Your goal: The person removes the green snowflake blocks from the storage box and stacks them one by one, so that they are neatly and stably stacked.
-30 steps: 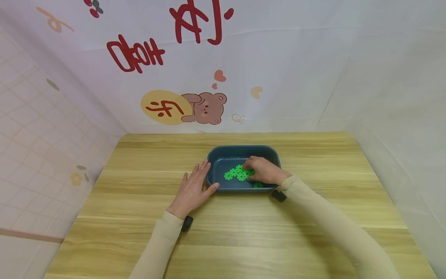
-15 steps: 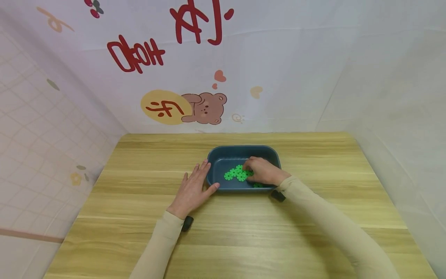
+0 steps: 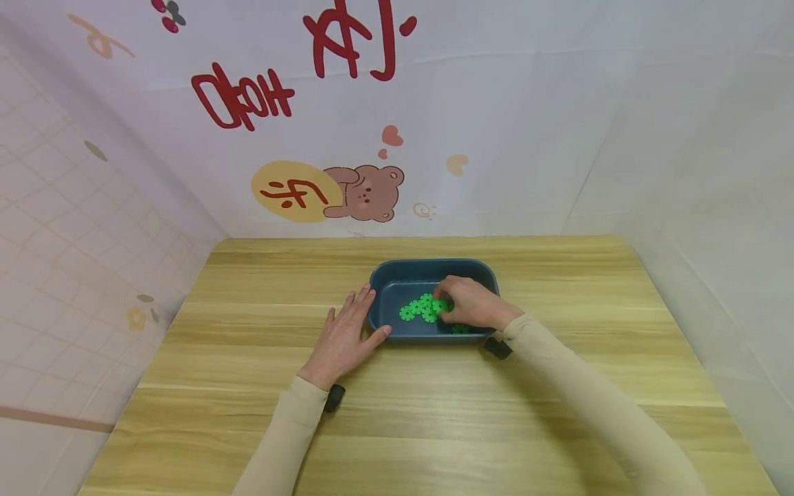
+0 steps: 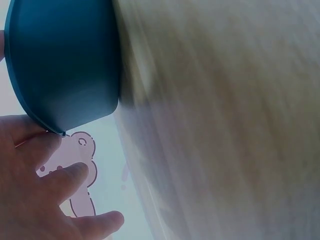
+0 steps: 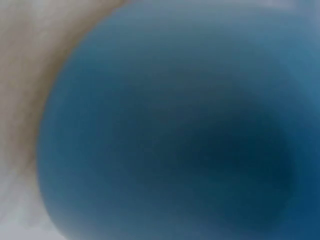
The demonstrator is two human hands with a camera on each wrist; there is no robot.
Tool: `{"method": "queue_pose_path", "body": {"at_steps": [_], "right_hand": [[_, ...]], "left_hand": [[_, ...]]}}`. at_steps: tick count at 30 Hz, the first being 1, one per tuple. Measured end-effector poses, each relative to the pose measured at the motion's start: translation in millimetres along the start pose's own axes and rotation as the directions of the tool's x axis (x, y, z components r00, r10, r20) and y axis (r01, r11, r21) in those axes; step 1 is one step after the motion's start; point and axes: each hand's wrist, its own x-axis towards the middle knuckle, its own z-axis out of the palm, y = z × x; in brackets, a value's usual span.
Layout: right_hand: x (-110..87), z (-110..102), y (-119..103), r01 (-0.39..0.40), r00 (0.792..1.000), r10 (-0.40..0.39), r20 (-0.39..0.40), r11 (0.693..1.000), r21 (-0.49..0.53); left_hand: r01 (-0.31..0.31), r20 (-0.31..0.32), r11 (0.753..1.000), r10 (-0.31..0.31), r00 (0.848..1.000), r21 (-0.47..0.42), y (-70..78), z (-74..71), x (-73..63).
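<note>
A dark blue rectangular bin (image 3: 387,327) sits on the table, with several flat green notched discs (image 3: 417,307) lying in a cluster on its floor. My right hand (image 3: 474,303) reaches inside over the right part of the bin and pinches one green notched disc (image 3: 439,306) between thumb and fingers. Another disc (image 3: 460,329) lies partly in shadow by the near wall. With fingers spread, my left hand (image 3: 340,343) rests against the bin's left end, as the left wrist view also shows at the bin's rim (image 4: 30,115). Only the blurred bin wall (image 5: 150,125) fills the right wrist view.
The wooden table (image 3: 409,420) extends around the bin on all sides. Behind it hangs a white printed cloth (image 3: 509,138) with a bear and red characters. Further cloth panels stand at the left and right. A black wrist strap (image 3: 498,347) is below the right hand.
The pinched disc has come up slightly from the cluster, with my right hand shifting a little. The left hand and the bin stay where they were.
</note>
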Motion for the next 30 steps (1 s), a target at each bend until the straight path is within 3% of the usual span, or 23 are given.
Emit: {"method": "queue_pose_path", "body": {"at_steps": [20,30], "right_hand": [[-30.0,-18.7,-12.9,0.099,0.984,-0.089,-0.154,0.993,0.059],[-50.6,-27.9,-15.5,0.092,0.971,-0.073,-0.226,0.993,0.078]], "left_hand": [[0.01,-0.008,1.0,-0.01,1.0,-0.016,-0.4,0.2,-0.2],[-0.006,-0.02,1.0,0.006,1.0,-0.021,-0.7,0.9,-0.6]]}}
